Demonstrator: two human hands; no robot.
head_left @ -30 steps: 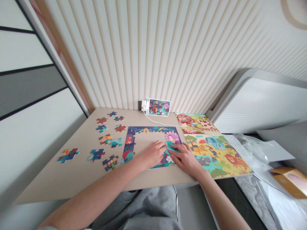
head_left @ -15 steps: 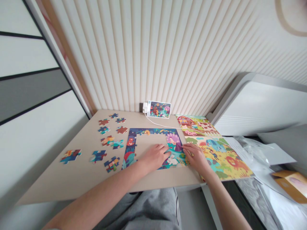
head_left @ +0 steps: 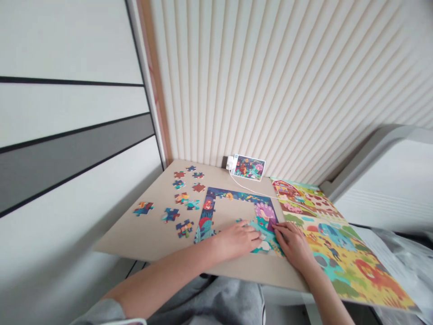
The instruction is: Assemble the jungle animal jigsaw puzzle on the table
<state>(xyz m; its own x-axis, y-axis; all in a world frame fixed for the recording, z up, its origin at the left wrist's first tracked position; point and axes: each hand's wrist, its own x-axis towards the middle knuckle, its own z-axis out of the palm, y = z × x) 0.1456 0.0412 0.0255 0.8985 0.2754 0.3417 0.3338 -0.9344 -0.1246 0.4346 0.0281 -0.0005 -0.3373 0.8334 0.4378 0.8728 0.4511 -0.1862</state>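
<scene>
The purple jigsaw piece [head_left: 271,225] lies just beside the right hand [head_left: 293,244], farther from the left hand [head_left: 237,240], the hands apart, resting flat, gripping nothing.

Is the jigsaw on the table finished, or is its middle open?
Open: the assembled edge strips run around bare tabletop, and loose pieces lie to the left.

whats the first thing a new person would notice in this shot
The jigsaw border stands out first, a dark blue, partly built frame on the beige tabletop, with the left hand and right hand at its near right corner. To its right, a large farm-and-animal picture sheet adds bright colour. Loose pieces lie scattered to the frame's left.
</scene>
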